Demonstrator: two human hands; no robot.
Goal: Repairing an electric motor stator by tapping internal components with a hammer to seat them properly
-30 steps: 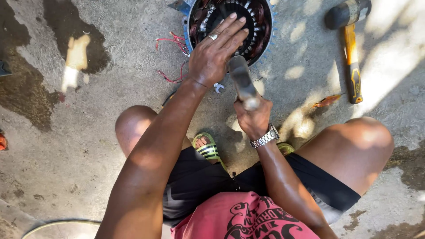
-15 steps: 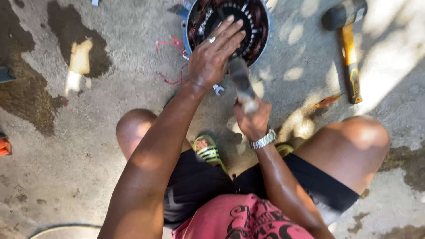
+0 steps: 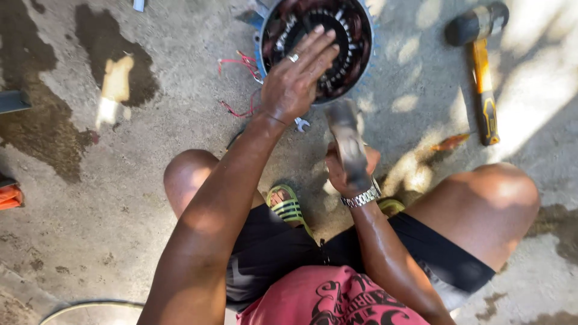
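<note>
Two hands at work: left hand point(image 3: 295, 78) flat, fingers spread, pressing on round motor stator point(image 3: 355, 36) lying on concrete floor point(image 3: 180, 120). Right hand point(image 3: 349, 165) fisted round blurred grey tool point(image 3: 346, 135), just below stator. Mallet point(image 3: 481, 66) lies apart, to the right

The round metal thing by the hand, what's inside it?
Inside the round motor housing are dark copper windings and metal slots around a hollow middle. The left hand covers the lower-left part.
</note>
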